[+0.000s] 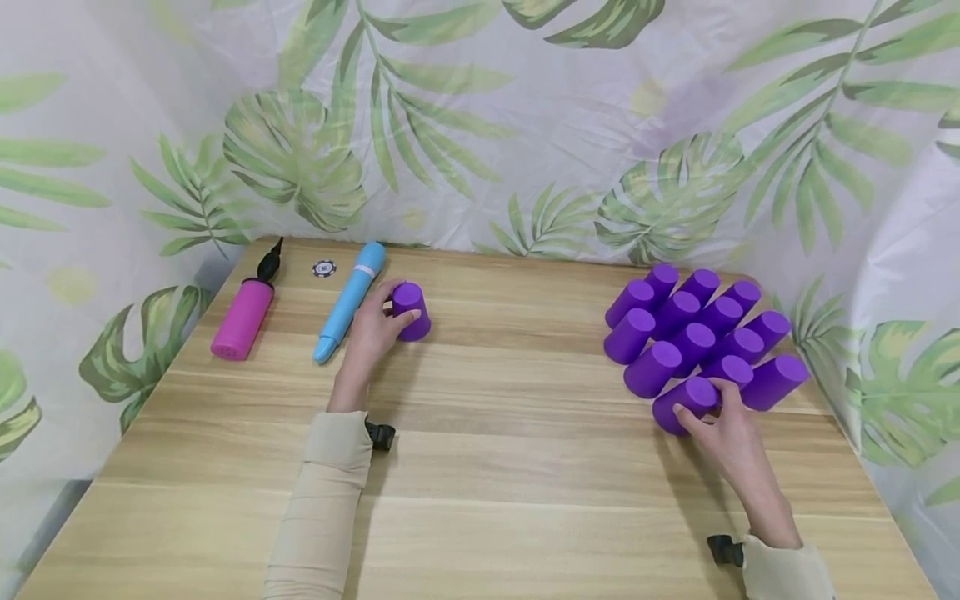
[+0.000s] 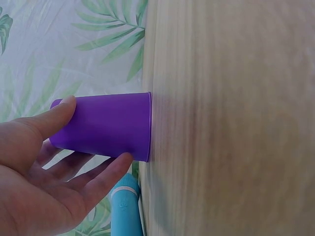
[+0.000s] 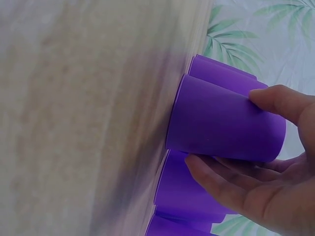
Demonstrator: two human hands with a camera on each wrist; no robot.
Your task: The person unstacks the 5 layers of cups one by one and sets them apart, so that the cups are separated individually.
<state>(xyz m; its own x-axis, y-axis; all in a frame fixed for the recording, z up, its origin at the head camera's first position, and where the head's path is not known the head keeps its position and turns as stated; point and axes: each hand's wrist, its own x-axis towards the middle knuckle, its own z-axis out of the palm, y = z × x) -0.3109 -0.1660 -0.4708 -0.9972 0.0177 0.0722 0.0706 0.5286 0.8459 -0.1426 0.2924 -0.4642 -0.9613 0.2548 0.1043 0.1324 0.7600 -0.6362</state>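
Note:
My left hand (image 1: 378, 327) holds a purple cup (image 1: 410, 310) between thumb and fingers; the cup stands upside down on the table at the left. In the left wrist view that cup's (image 2: 108, 125) rim meets the wood. At the right, my right hand (image 1: 731, 433) grips another upside-down purple cup (image 1: 684, 405), thumb on its near side and fingers on the other. This cup (image 3: 224, 120) is the nearest of a tight cluster of several upside-down purple cups (image 1: 678, 312). Parts of the cups behind it are hidden.
A blue tube-shaped pump or stick (image 1: 351, 300) lies just left of the left hand. Further left are a pink hand pump (image 1: 243, 318) with a black nozzle and a small round chip (image 1: 324, 268). Leaf-patterned cloth (image 1: 465, 125) hangs behind the wooden table (image 1: 517, 467).

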